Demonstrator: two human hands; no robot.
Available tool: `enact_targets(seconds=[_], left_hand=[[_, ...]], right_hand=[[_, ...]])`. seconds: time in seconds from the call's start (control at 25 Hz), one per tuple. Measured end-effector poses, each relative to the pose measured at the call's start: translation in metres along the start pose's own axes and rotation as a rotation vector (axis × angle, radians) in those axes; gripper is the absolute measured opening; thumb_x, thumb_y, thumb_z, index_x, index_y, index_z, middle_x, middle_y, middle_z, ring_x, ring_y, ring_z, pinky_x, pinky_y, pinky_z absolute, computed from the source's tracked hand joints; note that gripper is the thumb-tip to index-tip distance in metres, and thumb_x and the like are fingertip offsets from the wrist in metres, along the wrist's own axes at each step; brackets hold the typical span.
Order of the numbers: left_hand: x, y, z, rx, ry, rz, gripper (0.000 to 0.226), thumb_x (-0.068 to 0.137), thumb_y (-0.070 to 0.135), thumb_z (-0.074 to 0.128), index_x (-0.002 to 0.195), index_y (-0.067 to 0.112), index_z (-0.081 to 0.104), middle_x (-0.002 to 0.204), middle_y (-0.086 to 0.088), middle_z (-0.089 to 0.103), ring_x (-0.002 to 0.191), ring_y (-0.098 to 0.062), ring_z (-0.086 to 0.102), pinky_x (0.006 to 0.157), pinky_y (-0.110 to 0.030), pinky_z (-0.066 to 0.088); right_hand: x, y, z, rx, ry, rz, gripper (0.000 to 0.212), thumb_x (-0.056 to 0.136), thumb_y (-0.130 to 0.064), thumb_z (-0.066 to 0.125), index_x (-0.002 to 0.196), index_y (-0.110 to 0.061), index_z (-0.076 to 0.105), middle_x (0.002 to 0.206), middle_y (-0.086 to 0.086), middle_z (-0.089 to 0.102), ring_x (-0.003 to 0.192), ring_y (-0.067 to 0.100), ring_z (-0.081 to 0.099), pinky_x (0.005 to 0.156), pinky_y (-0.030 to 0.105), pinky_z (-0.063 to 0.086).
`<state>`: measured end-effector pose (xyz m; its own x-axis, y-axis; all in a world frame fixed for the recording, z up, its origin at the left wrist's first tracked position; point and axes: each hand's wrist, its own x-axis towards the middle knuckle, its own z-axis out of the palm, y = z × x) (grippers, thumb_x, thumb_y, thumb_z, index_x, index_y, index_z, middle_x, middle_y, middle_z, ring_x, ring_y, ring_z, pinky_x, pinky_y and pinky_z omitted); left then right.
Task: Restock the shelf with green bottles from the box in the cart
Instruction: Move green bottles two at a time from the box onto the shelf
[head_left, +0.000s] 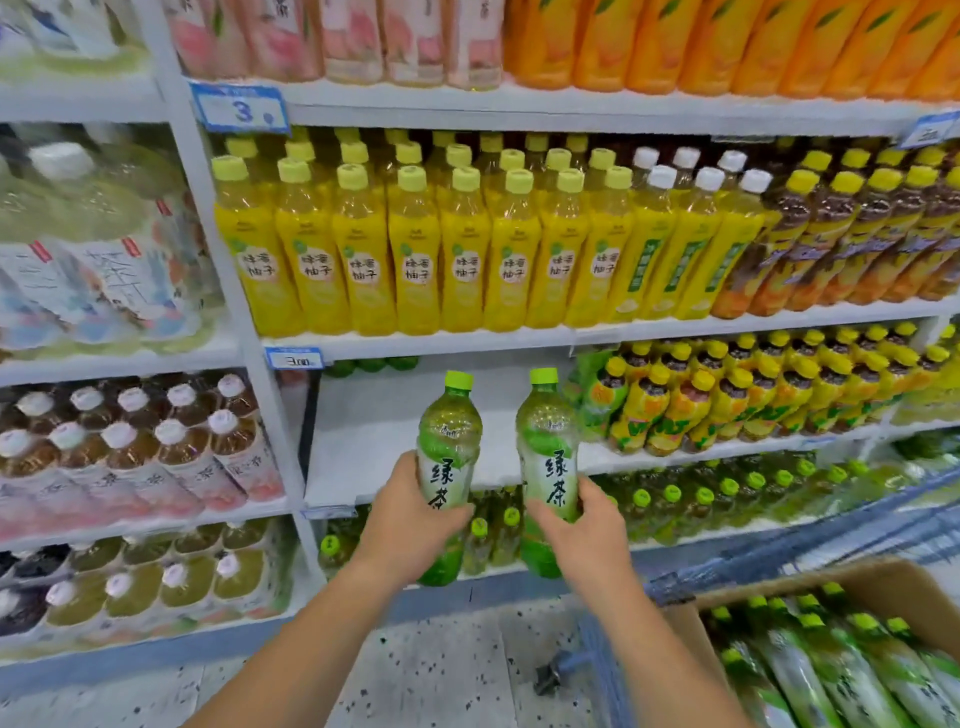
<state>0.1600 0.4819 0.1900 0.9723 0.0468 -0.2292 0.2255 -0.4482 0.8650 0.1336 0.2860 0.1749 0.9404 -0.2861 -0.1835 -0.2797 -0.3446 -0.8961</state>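
- Your left hand is wrapped round a green bottle, held upright in front of the bare white shelf.
- Your right hand grasps a second green bottle, upright and just beside the first.
- At lower right, the cardboard box sits in the blue cart.
- The box holds packed bottles lying on their sides, green caps towards the shelves.

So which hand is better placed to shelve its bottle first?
Left, probably: left hand holds the left bottle squarely before the bare shelf; right hand holds the right bottle nearer the yellow-capped bottles.
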Motion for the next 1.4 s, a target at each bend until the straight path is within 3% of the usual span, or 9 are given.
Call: enact_targets(seconds=[0.2, 0.4, 0.6, 0.92, 1.04, 1.12, 1.2, 1.32, 1.4], left_hand=[[0.077, -0.055, 0.01, -0.045, 0.118, 0.068, 0.046, 0.069, 0.022, 0.086, 0.101, 0.032, 0.054, 0.091, 0.01, 0.068, 0.076, -0.002, 0.065, 0.054, -0.013, 0.047], [0.144, -0.113, 0.04, -0.136, 0.237, 0.178, 0.042, 0.071, 0.018, 0.084, 0.102, 0.032, 0.057, 0.091, 0.011, 0.068, 0.076, 0.004, 0.064, 0.058, -0.013, 0.046], [0.198, -0.149, 0.072, -0.227, 0.312, 0.318, 0.045, 0.072, 0.014, 0.083, 0.105, 0.032, 0.059, 0.091, 0.011, 0.07, 0.077, 0.005, 0.065, 0.06, -0.012, 0.05], [0.233, -0.169, 0.096, -0.287, 0.315, 0.539, 0.054, 0.075, 0.013, 0.083, 0.111, 0.041, 0.054, 0.097, 0.021, 0.068, 0.086, 0.012, 0.064, 0.066, -0.01, 0.051], [0.232, -0.176, 0.093, -0.245, 0.264, 0.588, 0.06, 0.076, 0.017, 0.084, 0.117, 0.045, 0.05, 0.108, 0.024, 0.065, 0.095, 0.012, 0.062, 0.073, -0.009, 0.05], [0.232, -0.187, 0.086, -0.111, 0.225, 0.56, 0.063, 0.073, 0.027, 0.086, 0.119, 0.047, 0.047, 0.116, 0.023, 0.053, 0.103, 0.005, 0.059, 0.083, -0.012, 0.047], [0.232, -0.2, 0.081, 0.058, 0.223, 0.506, 0.06, 0.074, 0.035, 0.085, 0.117, 0.049, 0.046, 0.113, 0.019, 0.042, 0.1, -0.001, 0.057, 0.088, -0.019, 0.045], [0.237, -0.208, 0.082, 0.106, 0.288, 0.518, 0.046, 0.074, 0.038, 0.084, 0.113, 0.041, 0.06, 0.108, 0.014, 0.056, 0.095, -0.003, 0.06, 0.086, -0.026, 0.051], [0.248, -0.204, 0.087, 0.073, 0.325, 0.502, 0.045, 0.073, 0.034, 0.085, 0.113, 0.032, 0.063, 0.105, 0.013, 0.065, 0.095, -0.003, 0.062, 0.083, -0.026, 0.054]], right_hand=[[0.077, 0.032, 0.064, 0.061, 0.045, -0.085, 0.022, 0.083, -0.021, 0.077, 0.097, -0.029, 0.063, 0.088, -0.011, 0.072, 0.076, 0.002, 0.068, 0.063, 0.021, 0.055], [0.146, 0.081, 0.112, 0.065, 0.11, -0.189, 0.029, 0.08, -0.02, 0.079, 0.097, -0.028, 0.057, 0.092, -0.007, 0.068, 0.082, 0.006, 0.066, 0.065, 0.023, 0.052], [0.195, 0.122, 0.14, 0.073, 0.165, -0.309, 0.035, 0.08, -0.02, 0.08, 0.097, -0.031, 0.052, 0.094, -0.008, 0.066, 0.082, -0.001, 0.061, 0.059, 0.012, 0.043], [0.23, 0.152, 0.165, 0.094, 0.182, -0.497, 0.042, 0.079, -0.024, 0.08, 0.112, -0.027, 0.053, 0.102, -0.011, 0.064, 0.092, 0.0, 0.061, 0.068, 0.014, 0.045], [0.231, 0.156, 0.157, 0.042, 0.122, -0.524, 0.045, 0.08, -0.035, 0.08, 0.115, -0.032, 0.051, 0.106, -0.018, 0.062, 0.095, -0.005, 0.059, 0.072, 0.014, 0.046], [0.231, 0.162, 0.147, -0.086, 0.077, -0.529, 0.045, 0.08, -0.044, 0.079, 0.116, -0.037, 0.053, 0.109, -0.024, 0.061, 0.099, -0.006, 0.057, 0.081, 0.019, 0.049], [0.23, 0.169, 0.14, -0.134, 0.057, -0.532, 0.039, 0.082, -0.042, 0.078, 0.114, -0.039, 0.056, 0.107, -0.026, 0.063, 0.097, -0.009, 0.058, 0.086, 0.022, 0.052], [0.236, 0.17, 0.143, -0.155, 0.073, -0.543, 0.032, 0.083, -0.036, 0.078, 0.109, -0.038, 0.06, 0.099, -0.025, 0.065, 0.089, -0.013, 0.057, 0.073, 0.013, 0.046], [0.25, 0.162, 0.148, -0.165, 0.058, -0.524, 0.032, 0.084, -0.035, 0.078, 0.112, -0.033, 0.063, 0.1, -0.021, 0.066, 0.09, -0.007, 0.059, 0.072, 0.016, 0.046]])
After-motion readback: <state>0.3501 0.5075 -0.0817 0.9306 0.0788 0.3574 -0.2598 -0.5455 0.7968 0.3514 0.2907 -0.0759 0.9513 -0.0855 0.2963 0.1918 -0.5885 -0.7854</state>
